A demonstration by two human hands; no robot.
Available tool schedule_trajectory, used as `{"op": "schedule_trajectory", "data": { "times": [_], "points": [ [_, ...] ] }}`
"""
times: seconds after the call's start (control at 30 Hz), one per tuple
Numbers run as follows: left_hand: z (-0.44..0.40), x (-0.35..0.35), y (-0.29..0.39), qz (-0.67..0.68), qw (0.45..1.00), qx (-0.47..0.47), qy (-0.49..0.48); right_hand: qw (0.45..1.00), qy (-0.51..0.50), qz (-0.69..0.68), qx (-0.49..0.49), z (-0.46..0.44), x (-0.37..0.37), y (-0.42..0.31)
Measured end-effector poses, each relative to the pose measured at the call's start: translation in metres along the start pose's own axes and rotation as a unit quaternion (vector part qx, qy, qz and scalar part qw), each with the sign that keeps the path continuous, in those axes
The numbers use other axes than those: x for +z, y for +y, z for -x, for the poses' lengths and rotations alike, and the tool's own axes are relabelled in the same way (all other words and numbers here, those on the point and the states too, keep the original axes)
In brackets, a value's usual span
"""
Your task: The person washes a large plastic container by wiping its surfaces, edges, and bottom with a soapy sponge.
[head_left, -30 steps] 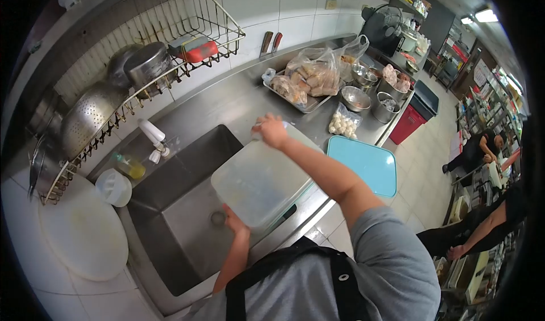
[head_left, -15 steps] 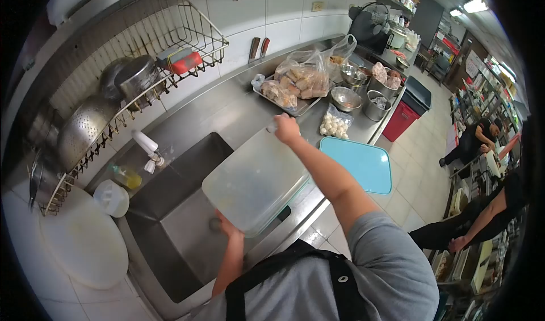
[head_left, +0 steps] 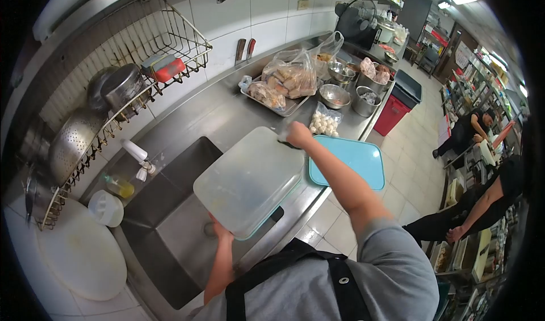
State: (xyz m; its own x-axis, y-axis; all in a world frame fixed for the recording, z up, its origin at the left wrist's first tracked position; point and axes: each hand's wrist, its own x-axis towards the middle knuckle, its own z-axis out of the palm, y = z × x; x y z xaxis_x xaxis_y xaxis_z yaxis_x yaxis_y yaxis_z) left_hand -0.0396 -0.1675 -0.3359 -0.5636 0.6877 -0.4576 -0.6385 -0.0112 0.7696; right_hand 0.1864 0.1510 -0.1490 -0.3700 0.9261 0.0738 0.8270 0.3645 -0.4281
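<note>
A large frosted plastic container point(head_left: 250, 182) is tilted over the sink's right edge, its broad flat face towards me. My left hand point(head_left: 221, 230) is closed on its near lower edge, with the fingers partly hidden beneath it. At the container's far right corner, my right hand point(head_left: 298, 134) is closed around something small and pale, blurred and mostly covered by the fingers. A dark patch shows under that hand. To the right of the container, a light blue lid point(head_left: 353, 163) lies flat across the counter edge.
The steel sink point(head_left: 170, 224) lies below the container, with a white faucet point(head_left: 136, 153) behind it. Bagged food point(head_left: 289, 76) sits on a tray, near a bag of white balls point(head_left: 325, 120) and metal bowls point(head_left: 335, 96). A wire rack point(head_left: 122, 108) hangs left. Co-workers point(head_left: 477, 130) stand right.
My right hand has shifted slightly along the container's right side, away from its far corner. My left hand keeps its hold. The whole view has moved a little.
</note>
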Motion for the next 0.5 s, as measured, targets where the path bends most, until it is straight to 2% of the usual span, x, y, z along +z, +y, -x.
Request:
{"op": "schedule_trajectory", "data": {
  "times": [0.03, 0.13, 0.2, 0.27, 0.33, 0.37, 0.4, 0.43, 0.5],
  "points": [
    [-0.004, -0.002, 0.001, -0.028, 0.999, 0.018, 0.017, 1.000, 0.009, -0.010, -0.001, -0.009, 0.003, -0.012],
    [-0.056, -0.014, 0.034, -0.082, 0.996, 0.000, -0.018, 0.999, 0.016, -0.038, 0.018, -0.015, 0.003, -0.035],
    [-0.082, -0.005, 0.081, -0.223, 0.969, 0.037, -0.096, 0.998, 0.051, -0.022, 0.019, -0.015, 0.011, -0.030],
    [-0.097, 0.023, 0.134, -0.185, 0.971, 0.050, -0.140, 0.995, 0.086, -0.020, 0.049, -0.011, 0.015, -0.029],
    [-0.071, 0.070, 0.176, -0.080, 0.988, 0.045, -0.127, 0.991, 0.116, -0.007, 0.071, -0.002, 0.015, -0.029],
    [-0.076, 0.085, 0.175, -0.275, 0.946, 0.156, -0.065, 0.988, 0.131, -0.001, 0.083, 0.004, 0.014, -0.030],
    [-0.081, 0.099, 0.171, -0.454, 0.852, 0.259, 0.000, 0.986, 0.146, -0.004, 0.083, 0.008, 0.015, -0.031],
    [-0.082, 0.113, 0.166, -0.608, 0.711, 0.347, 0.065, 0.984, 0.159, -0.006, 0.083, 0.013, 0.017, -0.033],
    [-0.033, 0.172, 0.157, -0.771, 0.562, 0.299, -0.032, 0.982, 0.178, 0.012, 0.060, 0.029, 0.022, -0.034]
  ]
}}
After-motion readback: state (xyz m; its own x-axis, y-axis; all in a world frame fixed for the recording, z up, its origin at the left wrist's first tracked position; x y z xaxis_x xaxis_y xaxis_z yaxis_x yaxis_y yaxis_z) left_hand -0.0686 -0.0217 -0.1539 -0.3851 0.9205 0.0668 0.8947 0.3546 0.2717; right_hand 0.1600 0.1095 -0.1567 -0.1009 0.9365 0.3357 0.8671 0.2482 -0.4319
